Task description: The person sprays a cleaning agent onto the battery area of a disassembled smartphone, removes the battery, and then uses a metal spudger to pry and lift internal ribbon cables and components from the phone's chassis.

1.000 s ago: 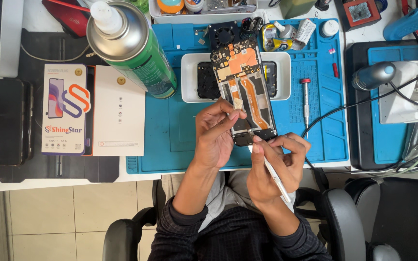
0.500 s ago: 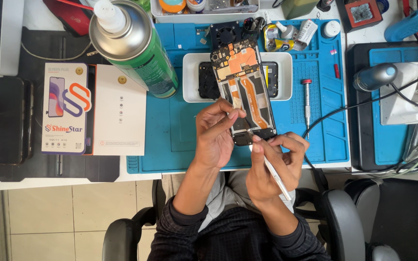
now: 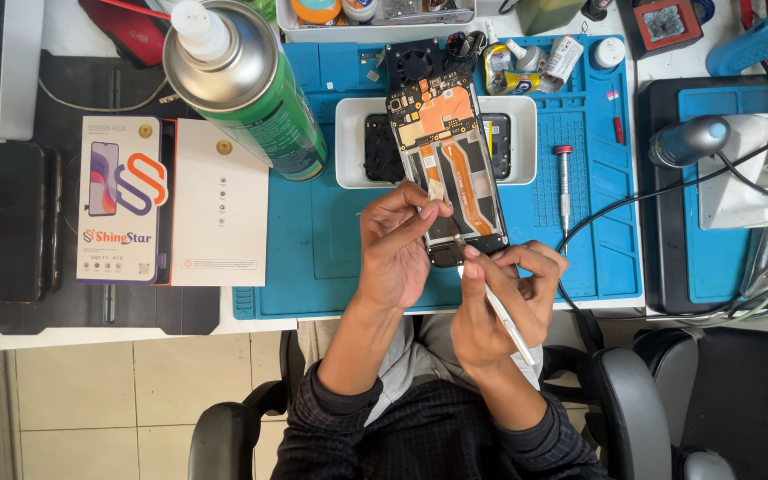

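Open phone (image 3: 449,169): back off, black frame, orange strips and green board inside (top end over white tray). Tilted, held above blue mat. Thin white tool (image 3: 501,313): tip touching phone's bottom end.

Green spray can (image 3: 255,98) upright left, white tray (image 3: 348,142) mid-mat, screwdriver (image 3: 564,187) right, white box (image 3: 220,203).

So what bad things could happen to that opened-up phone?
The thin white tool in the right hand pokes the bottom of the opened black phone with orange ribbon cables; a slip might scratch a cable. The left hand holds the phone tilted above the blue mat, so it could drop.
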